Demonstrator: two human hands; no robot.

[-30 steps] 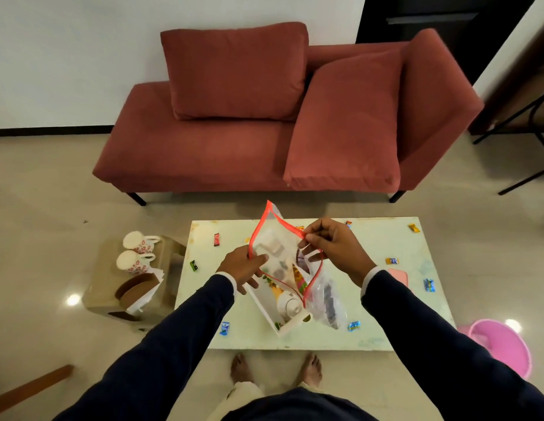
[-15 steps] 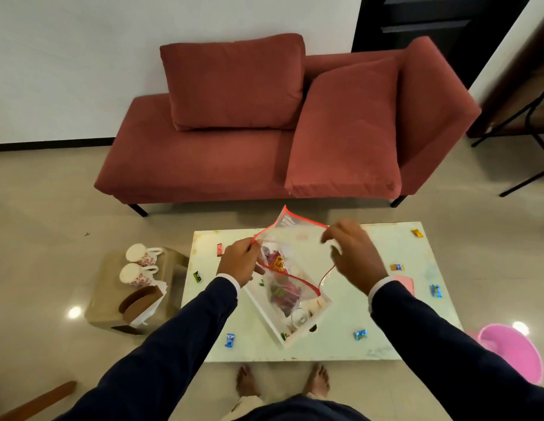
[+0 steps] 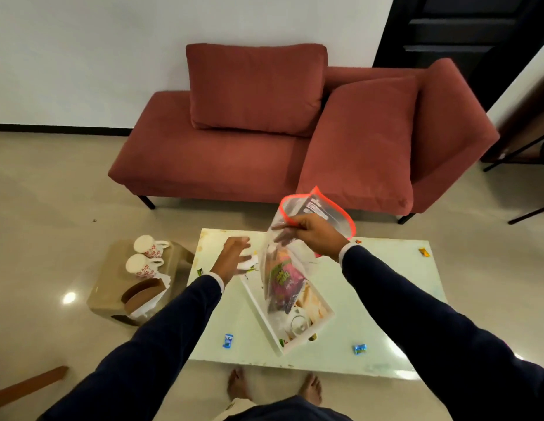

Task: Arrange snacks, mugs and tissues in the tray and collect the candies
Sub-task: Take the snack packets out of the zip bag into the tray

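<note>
— How far along is it?
— Early, I judge. The two mugs (image 3: pixel 148 255) sit off to the left of the left hand (image 3: pixel 234 256), outside the tray (image 3: pixel 258 305); candies (image 3: pixel 359 348) lie scattered.
— And the containers?
— The right hand (image 3: pixel 314 235) pinches a clear zip bag (image 3: pixel 290 268) of snacks, hanging below it over the tray. The left hand is spread, grasping nothing.

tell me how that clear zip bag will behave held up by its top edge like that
Probably floppy: the clear zip bag hangs limp from the right hand. Likely bottom-heavy, with the snack packets slumped low. It may swing over the white tray.
</note>
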